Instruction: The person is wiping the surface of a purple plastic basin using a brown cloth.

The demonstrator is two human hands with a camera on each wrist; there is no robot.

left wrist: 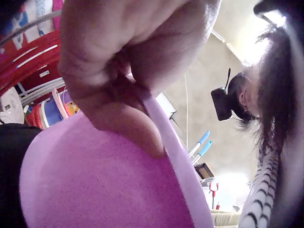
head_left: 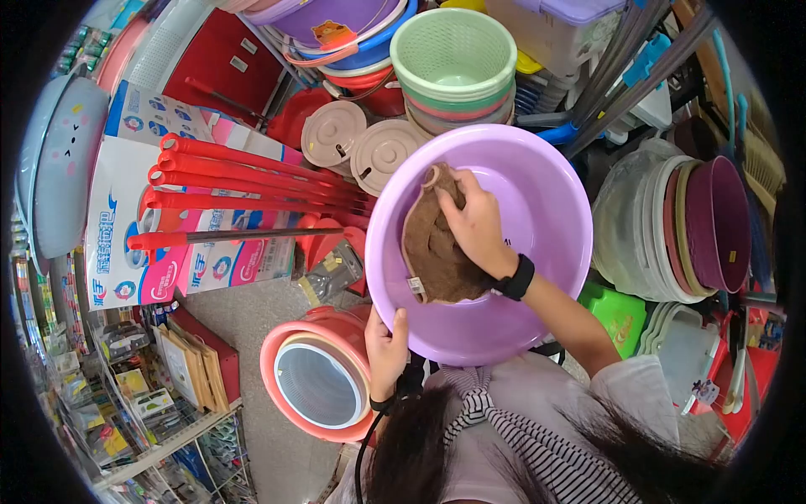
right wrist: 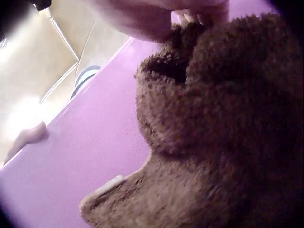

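Note:
A purple plastic basin (head_left: pixel 550 244) tilts in front of the person's body. The left hand (head_left: pixel 386 354) grips its near-left rim, with the thumb over the edge; the left wrist view shows this hand (left wrist: pixel 128 71) bent over the rim close up. Inside the basin lies a crumpled brown towel (head_left: pixel 430 252) with a small white tag on one corner. The right hand (head_left: pixel 480 223) reaches into the basin and pinches the towel near its upper end. In the right wrist view the fuzzy towel (right wrist: pixel 199 123) bunches up below the fingers, partly hiding them.
Red-handled poles (head_left: pixel 260 185) stick out beside printed cartons (head_left: pixel 126 218) on the left. A pink bucket (head_left: pixel 273 378) stands on the floor below. Green baskets (head_left: pixel 453 50) are stacked behind the basin. More stacked basins (head_left: pixel 718 223) stand at the right.

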